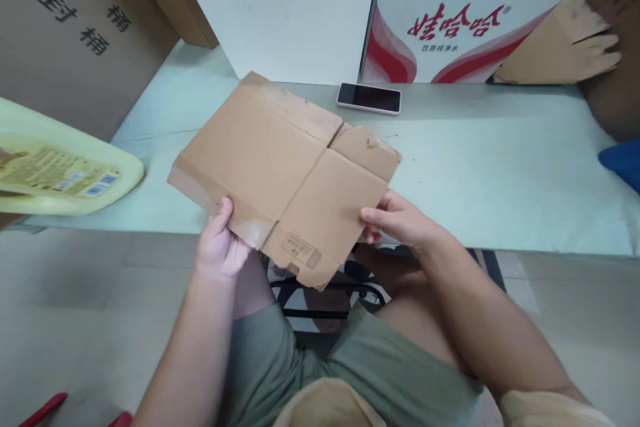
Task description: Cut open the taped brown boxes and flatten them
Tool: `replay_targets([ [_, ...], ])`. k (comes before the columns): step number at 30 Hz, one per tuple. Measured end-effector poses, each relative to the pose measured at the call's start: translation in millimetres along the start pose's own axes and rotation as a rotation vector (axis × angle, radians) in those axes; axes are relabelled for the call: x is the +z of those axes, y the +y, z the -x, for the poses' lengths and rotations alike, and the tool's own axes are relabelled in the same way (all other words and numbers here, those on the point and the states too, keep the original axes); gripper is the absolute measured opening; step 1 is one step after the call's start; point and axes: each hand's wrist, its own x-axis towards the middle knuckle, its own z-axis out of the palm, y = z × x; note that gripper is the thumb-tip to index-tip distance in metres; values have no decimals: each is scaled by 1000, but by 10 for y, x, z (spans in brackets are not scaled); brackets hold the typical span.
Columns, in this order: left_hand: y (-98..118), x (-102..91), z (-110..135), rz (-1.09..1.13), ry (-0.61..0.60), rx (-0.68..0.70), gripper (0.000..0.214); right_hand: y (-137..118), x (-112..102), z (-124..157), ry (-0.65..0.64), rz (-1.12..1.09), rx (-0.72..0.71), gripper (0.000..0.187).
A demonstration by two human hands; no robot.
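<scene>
A flattened brown cardboard box (285, 167) is held tilted over the near edge of the pale table (500, 167). My left hand (220, 247) grips its lower left edge, thumb on top and fingers underneath. At the right edge my right hand (400, 220) pinches the cardboard, thumb on top. Creases and flaps show on the upper face, and a small printed mark sits near the bottom corner.
A dark phone (369, 98) lies on the table behind the cardboard. A white box (285, 7) and a red-and-white printed carton (465, 13) stand at the back. Brown cartons (65, 33) fill the left; a yellow plastic container (55, 170) lies at the left edge. A blue object (623, 163) sits far right.
</scene>
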Motion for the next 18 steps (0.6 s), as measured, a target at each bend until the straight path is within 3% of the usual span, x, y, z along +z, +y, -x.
replay_targets([
  [2,-51,16,-69,-19,-13,22,46,16,55,-17,88,-38,28,54],
  [4,-89,-18,-173,-39,32,151,47,-22,65,13,214,-81,-6,52],
  [7,-137,-187,-331,-192,185,511,57,-179,33,164,480,-52,-137,44],
  [9,-178,-327,-391,-475,165,709,59,-303,11,315,714,-10,-259,38],
  [13,-267,-423,-390,-982,61,783,42,-419,-52,637,1215,-88,-565,34],
  [16,-303,-319,-373,-1101,129,783,39,-367,-234,868,1517,-109,-710,37],
  [18,-312,-247,-381,-1143,154,780,35,-333,-446,998,1659,-49,-714,33],
])
